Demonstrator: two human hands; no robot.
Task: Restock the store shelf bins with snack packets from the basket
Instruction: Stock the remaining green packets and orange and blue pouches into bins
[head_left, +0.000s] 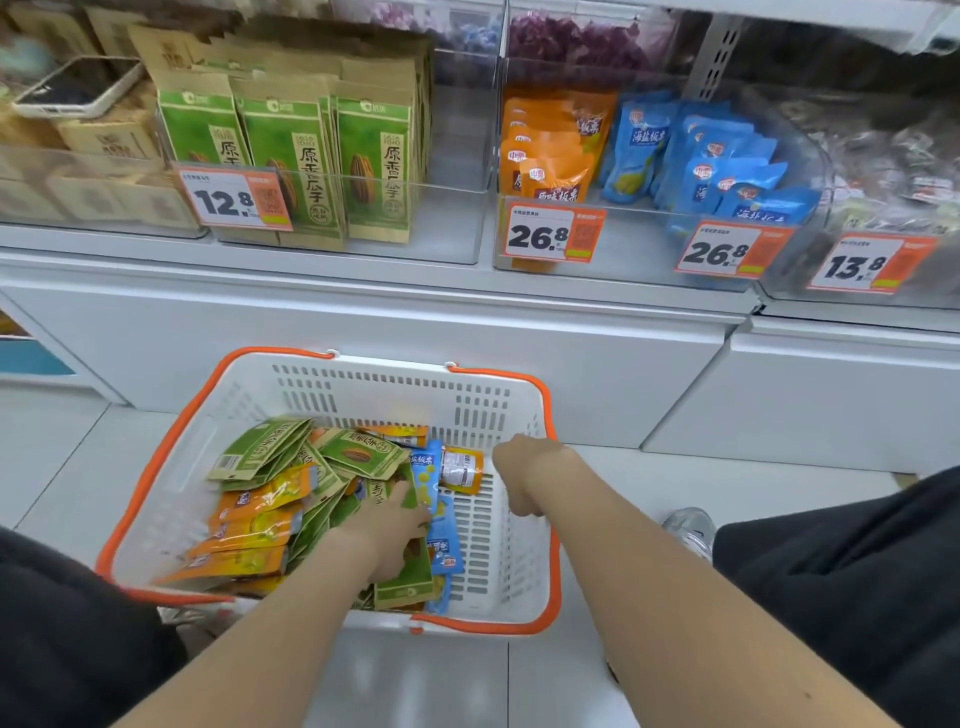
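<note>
Packets (260, 499) are lying heaped under the left hand (387, 525), restocking looking far from done; right hand (522, 478) is hovering beside; both grips unclear.

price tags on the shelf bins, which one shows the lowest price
The leftmost price tag, reading 12.8, on the bin of green packets. The orange-packet tag and blue-packet tag read 26.8, the rightmost tag 13.8.

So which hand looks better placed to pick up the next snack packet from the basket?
Probably the left hand: it rests on the packet pile in the basket. The right hand hangs over bare basket floor, beside the pile.
</note>
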